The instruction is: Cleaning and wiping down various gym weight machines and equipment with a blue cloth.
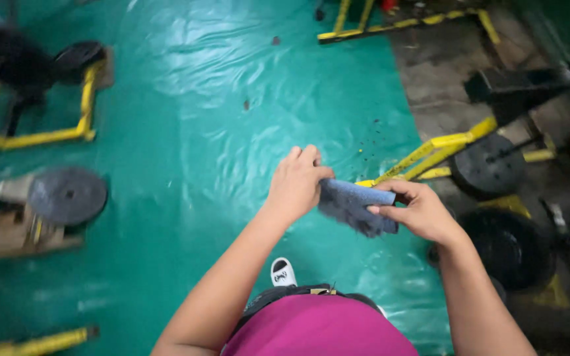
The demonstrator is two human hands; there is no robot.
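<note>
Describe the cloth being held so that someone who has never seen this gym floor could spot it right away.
Start from the shiny green floor ringed by yellow weight frames and black weight plates. Near the middle, the left hand and right hand meet above a white shoe. Stretched between them is the cloth: small, grey-blue, folded, the only soft thing among metal gear.

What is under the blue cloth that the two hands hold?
Below the blue cloth lies the green floor sheet, with a white shoe tip lower down. The yellow bar passes behind it; its near end is hidden.
</note>
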